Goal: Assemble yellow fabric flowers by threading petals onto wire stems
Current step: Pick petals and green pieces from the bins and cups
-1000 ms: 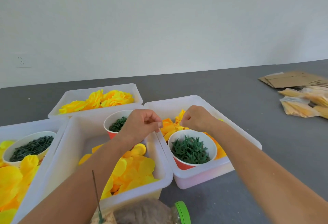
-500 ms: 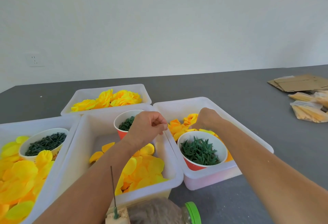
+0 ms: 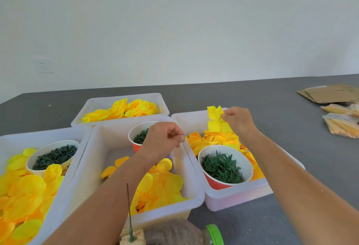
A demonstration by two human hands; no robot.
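Right hand (image 3: 238, 121) pinches petal strip (image 3: 215, 118) above bin (image 3: 239, 198); left hand (image 3: 162, 140), at 9 o'clock, curled, apparently holding nothing. Best: separate one petal, thread onto stem (image 3: 129, 209).

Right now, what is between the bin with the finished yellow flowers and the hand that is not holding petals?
In the head view, a red paper cup of dark green pieces sits between the flower bin and the left hand, inside the middle bin.

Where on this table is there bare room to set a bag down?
Bare grey table lies between the right bin and the packets, also behind the flower bin. The bins sit crowded together at the near left.
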